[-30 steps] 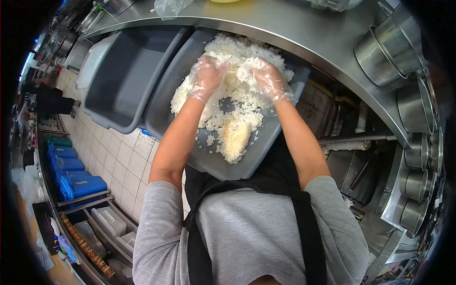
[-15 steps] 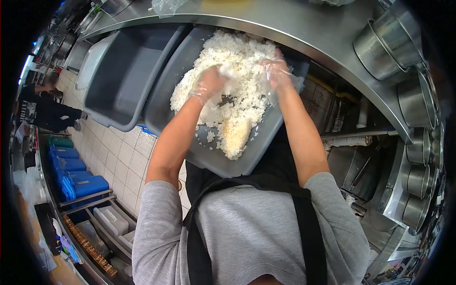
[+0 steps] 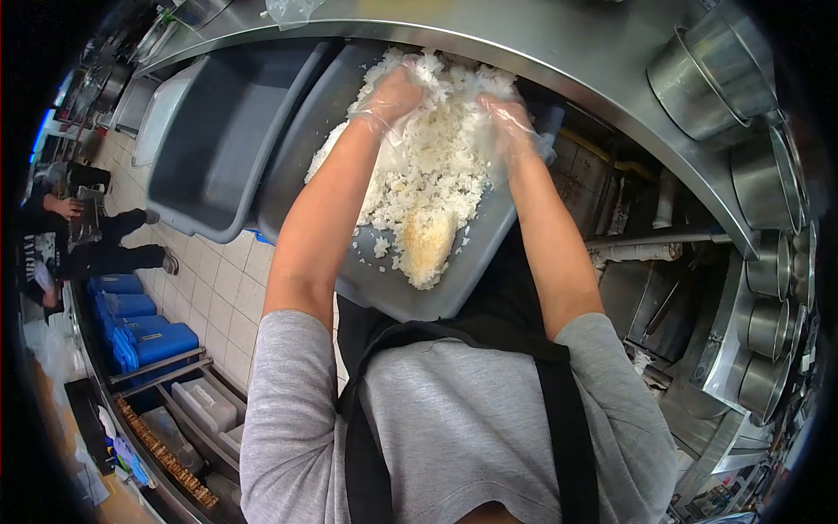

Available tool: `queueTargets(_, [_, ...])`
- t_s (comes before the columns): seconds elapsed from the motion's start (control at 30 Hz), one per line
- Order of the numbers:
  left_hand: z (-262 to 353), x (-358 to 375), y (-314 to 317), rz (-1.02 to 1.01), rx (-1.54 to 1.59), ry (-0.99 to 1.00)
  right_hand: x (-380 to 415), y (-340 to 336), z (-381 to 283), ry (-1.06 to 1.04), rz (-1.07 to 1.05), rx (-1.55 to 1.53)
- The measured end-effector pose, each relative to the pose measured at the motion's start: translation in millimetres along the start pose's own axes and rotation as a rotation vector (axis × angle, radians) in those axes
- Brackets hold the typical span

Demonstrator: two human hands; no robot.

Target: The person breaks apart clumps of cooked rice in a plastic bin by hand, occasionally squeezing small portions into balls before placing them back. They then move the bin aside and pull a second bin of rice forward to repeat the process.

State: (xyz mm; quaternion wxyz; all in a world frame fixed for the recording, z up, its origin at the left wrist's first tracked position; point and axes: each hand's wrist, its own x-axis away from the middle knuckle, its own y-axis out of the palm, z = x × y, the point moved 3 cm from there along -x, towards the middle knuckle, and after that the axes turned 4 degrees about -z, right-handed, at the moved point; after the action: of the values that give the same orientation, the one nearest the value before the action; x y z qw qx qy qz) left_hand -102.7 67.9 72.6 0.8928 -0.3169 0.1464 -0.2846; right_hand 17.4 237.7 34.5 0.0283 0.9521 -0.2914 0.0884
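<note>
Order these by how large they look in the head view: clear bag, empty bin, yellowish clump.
1. Empty bin
2. Yellowish clump
3. Clear bag, cut off at the top

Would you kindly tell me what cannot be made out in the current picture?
All in the head view:
Left hand: fingertips hidden by the rice.
Right hand: exact finger positions blurred under clear plastic.
Rice tub: far rim hidden by the steel counter.
Plastic bag: cut off by the top edge.
Co-worker's shirt lettering: too small and blurred.
</note>
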Motion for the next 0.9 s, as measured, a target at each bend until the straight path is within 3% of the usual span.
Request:
queueTargets(0.1, [-12, -11, 1, -0.046, -0.088, -0.04, -32, 0, 33, -0.082, -0.159, 0.016])
queueTargets(0.13, [-2, -8, -2, -0.012, -0.201, -0.059, -31, 1, 33, -0.081, -0.16, 0.015])
queueTargets(0.2, [8, -4, -4, 0.025, -0.314, -0.079, -29, 2, 27, -0.307, -0.056, 0.207])
queueTargets(0.3, [23, 2, -7, 0.08, -0.318, -0.019, -55, 1, 55, -0.369, -0.164, 0.006])
queueTargets(0.37, [57, 21, -15, -0.108, -0.292, -0.14, -38, 3, 37, -0.33, -0.126, -0.011])
queueTargets(0.4, [52, 25, -9, -0.108, -0.292, -0.141, -25, 4, 22, -0.292, -0.087, -0.028])
queueTargets(0.47, [44, 34, 2, 0.061, -0.451, 0.163, 6, 2, -11, -0.209, -0.063, -0.02])
queueTargets(0.5, [46, 45, -1, 0.061, -0.452, 0.162, 13, 1, -17, -0.126, -0.037, -0.013])
queueTargets(0.57, [45, 69, -9, -0.12, -0.508, 0.048, 17, 2, -17, -0.247, -0.01, -0.033])
queueTargets(0.63, [16, 77, 8, -0.78, -0.803, -0.15, 26, 1, -26, -0.281, 0.096, 0.387])
queueTargets(0.7, [7, 115, 12, -0.872, -0.479, -0.143, 20, 5, -16, -0.23, 0.093, 0.298])
queueTargets(0.73, [1, 124, 21, -0.872, -0.48, -0.143, 15, 6, -10, -0.175, 0.095, 0.21])
queueTargets(0.77, [-7, 128, 31, -0.745, -0.522, -0.169, 8, 5, -8, -0.175, 0.097, 0.21])
queueTargets(0.8, [-15, 129, 42, -0.617, -0.561, -0.195, 0, 3, -5, -0.094, 0.066, 0.328])
queueTargets(0.83, [-25, 126, 57, -0.619, -0.56, -0.194, -4, 1, -1, -0.012, 0.034, 0.447])
queueTargets(0.9, [-39, 112, 73, -0.478, -0.467, -0.278, 13, 2, -20, -0.107, -0.032, 0.488])
